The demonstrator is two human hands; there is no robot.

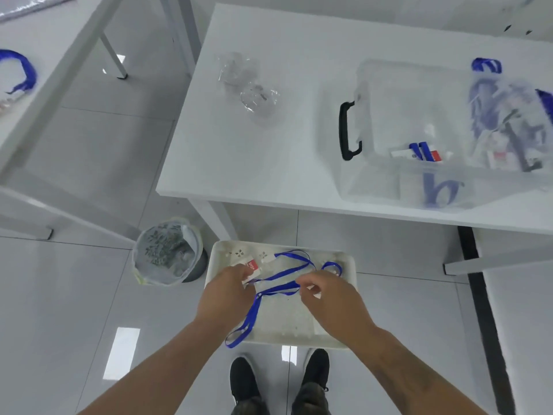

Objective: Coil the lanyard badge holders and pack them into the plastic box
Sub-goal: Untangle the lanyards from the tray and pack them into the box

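Note:
A blue lanyard (278, 277) with a clear badge holder and red-and-white card (253, 266) is stretched between my hands above a white stool (344, 298). My left hand (227, 290) pinches the badge holder end. My right hand (326, 295) pinches the blue strap near its middle. One loop (239, 333) hangs off the stool's front edge. The clear plastic box (374, 175) with a black handle (347, 131) stands on the white table (239, 151), holding several blue lanyards and badge cards.
Crumpled clear plastic bags (248, 82) lie on the table left of the box. A lined waste bin (167, 251) stands on the floor left of the stool. Another table (39, 94) at far left carries a blue lanyard (21, 71). My shoes (281, 381) are below the stool.

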